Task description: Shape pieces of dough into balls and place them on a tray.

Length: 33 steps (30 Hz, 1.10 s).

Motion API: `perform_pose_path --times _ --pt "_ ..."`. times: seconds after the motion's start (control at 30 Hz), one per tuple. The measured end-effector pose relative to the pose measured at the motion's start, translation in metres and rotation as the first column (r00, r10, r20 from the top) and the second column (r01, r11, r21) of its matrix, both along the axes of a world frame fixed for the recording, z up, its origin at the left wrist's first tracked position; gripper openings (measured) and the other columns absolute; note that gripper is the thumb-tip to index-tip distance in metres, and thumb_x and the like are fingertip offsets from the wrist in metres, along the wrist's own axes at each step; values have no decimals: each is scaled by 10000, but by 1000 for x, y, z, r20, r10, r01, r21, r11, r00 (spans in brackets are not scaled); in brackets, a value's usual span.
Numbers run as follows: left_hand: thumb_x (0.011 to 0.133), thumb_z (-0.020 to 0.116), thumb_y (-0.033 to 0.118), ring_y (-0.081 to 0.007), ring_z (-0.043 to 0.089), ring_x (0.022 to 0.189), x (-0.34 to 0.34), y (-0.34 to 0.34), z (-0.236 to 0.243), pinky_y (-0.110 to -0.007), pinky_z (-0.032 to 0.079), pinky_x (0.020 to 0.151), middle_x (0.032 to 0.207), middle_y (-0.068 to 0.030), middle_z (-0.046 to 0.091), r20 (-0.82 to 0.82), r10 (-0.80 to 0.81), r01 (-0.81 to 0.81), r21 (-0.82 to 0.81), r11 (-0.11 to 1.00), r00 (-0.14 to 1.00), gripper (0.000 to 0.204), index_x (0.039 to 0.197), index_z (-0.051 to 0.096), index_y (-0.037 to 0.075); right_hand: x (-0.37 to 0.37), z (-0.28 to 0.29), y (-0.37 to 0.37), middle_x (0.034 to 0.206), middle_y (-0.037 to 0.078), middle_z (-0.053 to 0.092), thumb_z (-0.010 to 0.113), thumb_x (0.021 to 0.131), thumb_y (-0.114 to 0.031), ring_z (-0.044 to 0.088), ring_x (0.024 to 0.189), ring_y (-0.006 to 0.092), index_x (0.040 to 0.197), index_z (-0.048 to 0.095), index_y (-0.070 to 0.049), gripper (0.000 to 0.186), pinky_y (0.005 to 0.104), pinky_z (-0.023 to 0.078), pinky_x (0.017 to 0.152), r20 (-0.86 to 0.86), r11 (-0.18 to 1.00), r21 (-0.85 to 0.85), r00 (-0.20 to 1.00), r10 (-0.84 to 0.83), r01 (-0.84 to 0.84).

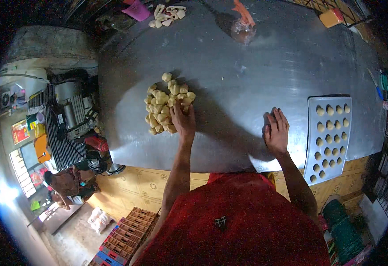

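A heap of pale yellow dough pieces (157,108) lies on the left part of the metal table (229,80). My left hand (184,120) reaches into the right side of this heap, its fingers bent down around a dough piece (186,101); the fingertips are partly hidden among the lumps. Flat on the bare metal, well to the right, rests my right hand (277,133), fingers stretched forward and thumb out to the side. Whether anything lies under its palm is hidden. Beyond it, a pale tray (332,116) carries rows of small round dough balls (328,124).
At the far edge are a pink cup (137,9), pale dough strips (167,16) and a clear container (242,32). An orange-topped tub (331,17) stands far right. The tray overhangs the near edge. Stacked crates (127,235) and another person (67,184) are at lower left.
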<state>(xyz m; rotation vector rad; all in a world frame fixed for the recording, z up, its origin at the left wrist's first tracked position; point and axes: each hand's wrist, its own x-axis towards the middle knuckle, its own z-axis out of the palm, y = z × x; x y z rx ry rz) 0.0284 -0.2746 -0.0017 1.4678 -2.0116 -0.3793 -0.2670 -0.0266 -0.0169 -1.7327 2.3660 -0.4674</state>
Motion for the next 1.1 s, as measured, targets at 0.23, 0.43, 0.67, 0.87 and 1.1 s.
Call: perform_pose_path --times 0.23,0.43,0.67,0.87,1.1 --pt "900 758 -3 -440 658 1044 -2 96 15 -481 562 833 1124 -216 636 -145 -245 267 162 950 959 249 1116 635 -14 25 35 -12 1559 225 500 589 1049 -262 454 1439 465 1526 522 -50 526 596 351 1184 220 981 -166 974 -61 99" --pt "936 744 40 -459 699 1025 19 200 -4 -479 600 862 1172 -244 626 -233 -510 561 346 752 828 469 1366 557 25 96 36 15 1413 265 587 698 955 -96 558 1365 448 1474 554 -85 539 491 529 1097 558 942 33 789 259 -334" --pt "1006 651 148 -357 620 931 113 195 8 -485 521 791 1064 -174 617 263 -470 468 74 881 843 467 1453 550 63 20 27 167 1182 225 595 693 888 -44 591 1079 403 1118 642 -29 236 515 488 866 143 995 33 986 86 -92" --pt "1040 617 345 -358 611 939 30 153 -19 -513 465 846 1007 -139 648 369 -193 234 -71 970 909 495 1482 579 125 7 32 83 1233 178 616 667 901 -100 587 1135 372 1326 641 -70 427 509 441 951 -186 989 -132 982 43 -69" --pt "1066 611 399 -360 655 994 44 173 -11 -518 472 908 975 -125 694 126 -276 220 343 913 953 477 1456 586 124 21 18 99 1206 212 613 600 912 14 612 1097 424 1345 629 -70 442 527 490 913 200 969 -223 968 150 -104"
